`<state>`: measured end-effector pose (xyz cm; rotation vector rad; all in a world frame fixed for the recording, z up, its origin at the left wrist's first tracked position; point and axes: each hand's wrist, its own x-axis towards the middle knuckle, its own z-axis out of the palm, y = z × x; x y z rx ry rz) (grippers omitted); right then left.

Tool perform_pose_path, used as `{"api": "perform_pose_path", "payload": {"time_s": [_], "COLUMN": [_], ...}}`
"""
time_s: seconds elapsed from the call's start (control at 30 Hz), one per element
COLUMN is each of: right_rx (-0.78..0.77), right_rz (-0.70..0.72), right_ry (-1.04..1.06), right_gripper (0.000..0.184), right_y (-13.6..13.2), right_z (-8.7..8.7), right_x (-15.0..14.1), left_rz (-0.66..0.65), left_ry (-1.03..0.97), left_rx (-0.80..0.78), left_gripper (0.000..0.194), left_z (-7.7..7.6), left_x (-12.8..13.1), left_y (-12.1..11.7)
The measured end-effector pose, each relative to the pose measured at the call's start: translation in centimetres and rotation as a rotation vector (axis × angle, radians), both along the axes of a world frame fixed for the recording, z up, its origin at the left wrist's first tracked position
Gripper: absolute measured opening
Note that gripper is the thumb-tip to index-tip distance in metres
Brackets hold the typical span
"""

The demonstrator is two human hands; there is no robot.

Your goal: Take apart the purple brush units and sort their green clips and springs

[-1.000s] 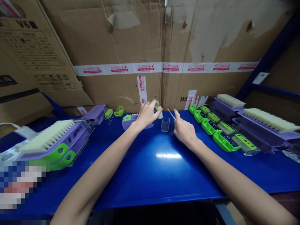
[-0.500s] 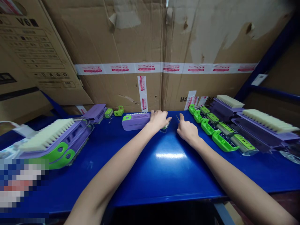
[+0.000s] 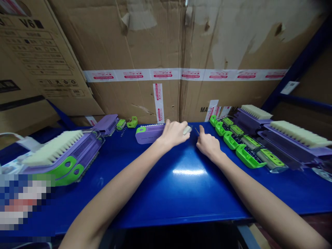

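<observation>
My left hand [image 3: 175,134] is closed, with a small pale, partly clear piece [image 3: 187,130] between its thumb and fingers. It covers the right end of a purple housing [image 3: 149,135] that has a green end cap; I cannot tell if it touches the housing. Just to the right, my right hand [image 3: 208,144] is closed with the index finger stretched forward along a thin, pointed stick-like tool [image 3: 197,131]. Most of that tool is hidden by the hand. The tip points toward the pale piece, with a small gap between them.
On the right lie green end caps [image 3: 243,155], clear-and-green parts [image 3: 271,159] and purple housings with cream foam [image 3: 298,133]. Foam-topped purple units [image 3: 75,152] stand at the left; a small green cap [image 3: 132,122] lies behind. Cardboard [image 3: 124,93] walls the back of the blue table [image 3: 155,200].
My left hand has lifted and turned a little, bringing the pale piece up and to the right, closer to the tool tip. My right hand has hardly moved.
</observation>
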<state>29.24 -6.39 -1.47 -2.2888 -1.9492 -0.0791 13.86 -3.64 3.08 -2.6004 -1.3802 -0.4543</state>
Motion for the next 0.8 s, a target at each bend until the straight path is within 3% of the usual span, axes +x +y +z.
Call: {"api": "perform_pose_path", "payload": {"time_s": [0.2, 0.33, 0.47, 0.6, 0.8], "right_rx": [-0.009, -0.020, -0.016, -0.008, -0.005], "right_rz": [-0.004, -0.002, 0.000, 0.000, 0.001], "right_ry": [0.000, -0.010, -0.021, -0.020, -0.017], "right_gripper": [0.063, 0.063, 0.063, 0.063, 0.062], "right_y": [-0.1, -0.1, 0.0, 0.1, 0.0], "right_z": [0.2, 0.2, 0.0, -0.1, -0.1], "right_x": [0.0, 0.0, 0.0, 0.0, -0.1], "left_rz": [0.237, 0.509, 0.756, 0.923, 0.919], "left_ry": [-0.136, -0.158, -0.071, 0.053, 0.193], "left_rx": [0.031, 0.024, -0.007, -0.011, -0.046], "left_gripper": [0.030, 0.038, 0.039, 0.034, 0.027], "left_z": [3.5, 4.3, 3.5, 1.9, 0.4], "left_x": [-5.3, -10.7, -15.7, -18.8, -19.8], "left_y": [2.1, 3.3, 3.4, 3.2, 3.2]}}
